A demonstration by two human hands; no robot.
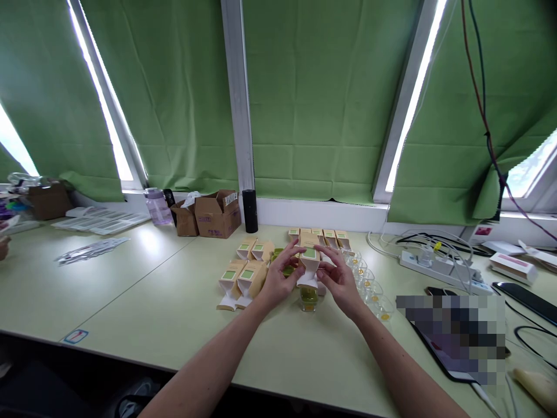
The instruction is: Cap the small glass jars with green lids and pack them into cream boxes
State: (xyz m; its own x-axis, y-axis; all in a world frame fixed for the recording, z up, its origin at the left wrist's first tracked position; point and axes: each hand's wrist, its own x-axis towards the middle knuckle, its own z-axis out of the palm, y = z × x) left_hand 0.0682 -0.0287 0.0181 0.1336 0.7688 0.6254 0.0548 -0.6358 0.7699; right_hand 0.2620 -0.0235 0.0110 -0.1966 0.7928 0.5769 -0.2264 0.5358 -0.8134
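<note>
Both my hands hold a small cardboard box (309,264) between them, its lower flap hanging open. My left hand (282,273) grips its left side, and my right hand (340,278) has its fingers on the right side. Just below the flap stands a small glass jar (308,299) with green contents. More cardboard boxes with green labels (247,278) stand to the left with flaps out, and others (331,237) form a row behind. Right of my right hand runs a line of clear glass jars (374,293) with yellow dots. Green items behind my left hand are partly hidden.
A power strip (444,273) with tangled cables and a blurred tablet (452,337) lie on the right. Toward the back left are brown cartons (217,215), a black cylinder (249,211) and a purple bottle (158,206). Another person's hand (3,247) shows at the left edge.
</note>
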